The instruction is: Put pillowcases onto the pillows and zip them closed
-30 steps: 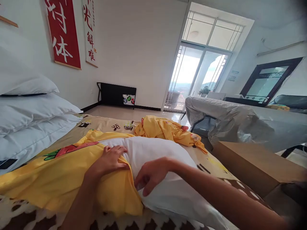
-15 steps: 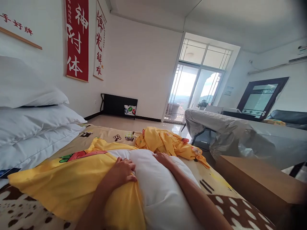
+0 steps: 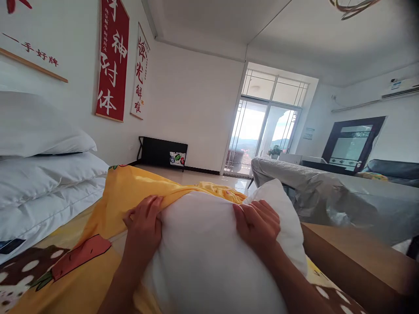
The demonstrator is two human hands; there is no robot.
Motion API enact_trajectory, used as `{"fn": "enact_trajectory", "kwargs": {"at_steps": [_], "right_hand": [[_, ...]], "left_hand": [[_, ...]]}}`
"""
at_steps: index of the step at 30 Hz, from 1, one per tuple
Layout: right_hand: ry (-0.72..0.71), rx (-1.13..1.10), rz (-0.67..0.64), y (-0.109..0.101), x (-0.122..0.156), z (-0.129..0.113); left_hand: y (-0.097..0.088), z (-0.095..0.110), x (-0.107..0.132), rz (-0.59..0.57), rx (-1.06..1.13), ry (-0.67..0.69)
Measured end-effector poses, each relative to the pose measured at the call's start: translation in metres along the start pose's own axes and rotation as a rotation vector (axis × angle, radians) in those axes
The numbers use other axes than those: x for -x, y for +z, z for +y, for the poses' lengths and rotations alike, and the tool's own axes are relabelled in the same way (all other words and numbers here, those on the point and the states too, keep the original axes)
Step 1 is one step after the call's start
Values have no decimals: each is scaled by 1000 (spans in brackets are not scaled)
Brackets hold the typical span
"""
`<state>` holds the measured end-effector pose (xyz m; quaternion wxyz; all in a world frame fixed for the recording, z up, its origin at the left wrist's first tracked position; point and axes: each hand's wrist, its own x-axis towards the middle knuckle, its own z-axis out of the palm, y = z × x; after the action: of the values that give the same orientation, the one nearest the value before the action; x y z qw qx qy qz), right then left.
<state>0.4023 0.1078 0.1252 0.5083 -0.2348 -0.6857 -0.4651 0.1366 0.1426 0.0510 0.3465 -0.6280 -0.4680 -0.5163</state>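
Note:
A white pillow point(image 3: 209, 253) is raised in front of me, partly covered on its left side by a yellow pillowcase point(image 3: 131, 183) with a carrot print. My left hand point(image 3: 144, 224) is closed on the pillowcase's edge where it meets the pillow; its fingertips are partly hidden in the cloth. My right hand point(image 3: 258, 222) grips the top right of the pillow in a fist, and a white corner bulges out beyond it. Behind the pillow lies more crumpled yellow cloth point(image 3: 222, 190), mostly hidden.
White pillows point(image 3: 49, 174) are stacked at the left, with a dark phone-like object point(image 3: 11, 246) beside them. A patterned bedsheet point(image 3: 26, 266) lies underneath. At the right stand a brown box point(image 3: 360, 253) and a plastic-covered piece of furniture point(image 3: 321, 187).
Both hands have closed and lifted the pillow and pillowcase off the bed. The right hand has moved right, the left hand slightly left. The camera view has tilted up.

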Motion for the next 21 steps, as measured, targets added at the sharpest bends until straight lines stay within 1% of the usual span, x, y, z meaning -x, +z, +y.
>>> {"fn": "enact_trajectory", "kwargs": {"at_steps": [1,2,4,6,8,10,12,15,16,18,20,21], "right_hand": [[-52,-2,27,-7,-4,-7],[-89,-7,21,-14,-6,-15],[-122,-38,-63,-25,-2,-34],[-131,-80,-147,-31,10,-54],[-164,-100,-174,-33,25,-70],[-204,-92,-146,-31,40,-79],[-241,-90,-140,-29,52,-82],[-248,-103,-138,-28,57,-84],[-237,-115,-145,-27,56,-85],[-200,-159,-178,-25,52,-87],[-138,-223,-267,-17,48,-85],[-101,-245,-320,-11,49,-82]], "left_hand": [[-2,-4,-2,76,0,-2],[-5,-7,-4,152,0,10],[-12,-8,-6,275,12,81],[-20,-2,-6,314,47,182],[-29,12,-7,295,95,260],[-36,28,-10,245,133,305],[-40,42,-20,177,143,332],[-35,56,-45,55,69,375],[-32,60,-54,-6,29,400],[-24,69,-70,-180,-23,452],[-18,81,-78,-334,-24,458],[-16,88,-78,-369,-10,451]]}}
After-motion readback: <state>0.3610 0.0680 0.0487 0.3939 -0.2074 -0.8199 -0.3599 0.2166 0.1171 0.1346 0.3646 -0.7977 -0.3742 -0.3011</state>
